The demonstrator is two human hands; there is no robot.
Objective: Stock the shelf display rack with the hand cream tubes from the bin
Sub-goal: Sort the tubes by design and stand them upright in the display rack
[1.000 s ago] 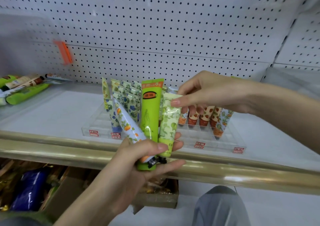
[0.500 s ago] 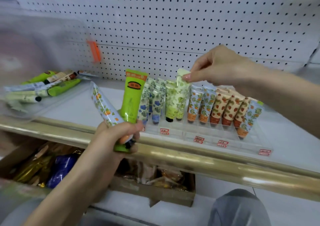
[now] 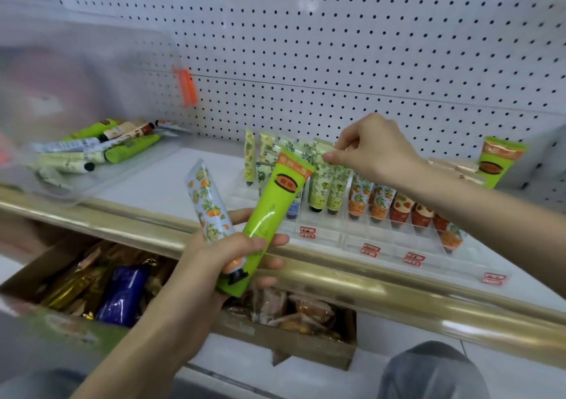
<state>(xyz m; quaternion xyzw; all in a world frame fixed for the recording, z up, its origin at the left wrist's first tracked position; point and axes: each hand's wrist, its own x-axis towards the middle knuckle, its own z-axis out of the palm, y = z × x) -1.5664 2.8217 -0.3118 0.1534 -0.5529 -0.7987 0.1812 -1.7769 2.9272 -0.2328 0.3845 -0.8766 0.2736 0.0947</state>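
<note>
The pegboard wall [image 3: 337,46] rises behind the display rack [image 3: 382,242], and the white shelf [image 3: 171,184] carries the rack just behind its gold front rail [image 3: 398,297]. Well to the left of the rack on the same shelf is the clear bin [image 3: 61,70], blurred, with a heap of hand cream tubes [image 3: 92,153] lying flat in it. Below the rack and to its left, under the rail, a cardboard box [image 3: 291,340] holds wrapped snacks.

The rack is clear plastic with red price tags along its front, and tubes stand in it cap down in rows: pale and blue-flowered ones at its left end, leaf-printed ones in the middle, orange and red fruit prints toward its right end.

My left hand [image 3: 220,257] is in front of the rack's left end, over the rail. Its fingers and thumb are wrapped round two tubes at their cap ends, so that they fan upward: a bright green tube [image 3: 275,205] leaning toward the rack and a white tube with orange fruit [image 3: 208,205] leaning away from it.

My right hand [image 3: 376,150] reaches over the middle of the rack, fingers curled, thumb and forefinger pinching the crimped top of a pale green leaf-print tube [image 3: 320,181] that stands upright in a middle slot beside another like it.
</note>
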